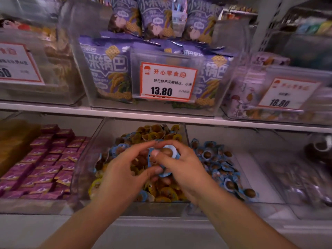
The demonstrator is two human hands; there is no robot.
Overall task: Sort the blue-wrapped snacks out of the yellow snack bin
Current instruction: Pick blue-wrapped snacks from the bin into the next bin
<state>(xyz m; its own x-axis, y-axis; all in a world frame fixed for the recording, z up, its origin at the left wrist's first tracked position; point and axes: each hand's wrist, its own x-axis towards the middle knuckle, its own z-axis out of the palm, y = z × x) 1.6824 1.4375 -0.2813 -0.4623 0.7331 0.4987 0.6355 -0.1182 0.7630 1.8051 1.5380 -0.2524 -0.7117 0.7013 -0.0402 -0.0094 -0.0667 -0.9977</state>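
Note:
A clear bin (100,139) on the lower shelf holds yellow-wrapped snacks (167,191) mixed with blue-wrapped ones (118,149). Both hands hover over its middle. My right hand (181,166) grips a small bunch of blue-wrapped snacks (168,152) between thumb and fingers. My left hand (125,175) has curled fingers reaching to that same bunch, its thumb against the lowest blue wrapper. The bin to the right (255,178) holds a pile of blue-wrapped snacks (215,164).
A bin of purple packets (45,164) stands at the left. The upper shelf (161,117) carries clear bins of purple snack bags (107,69) with price tags (168,81). A bin of dim wrapped items (305,177) is at the far right.

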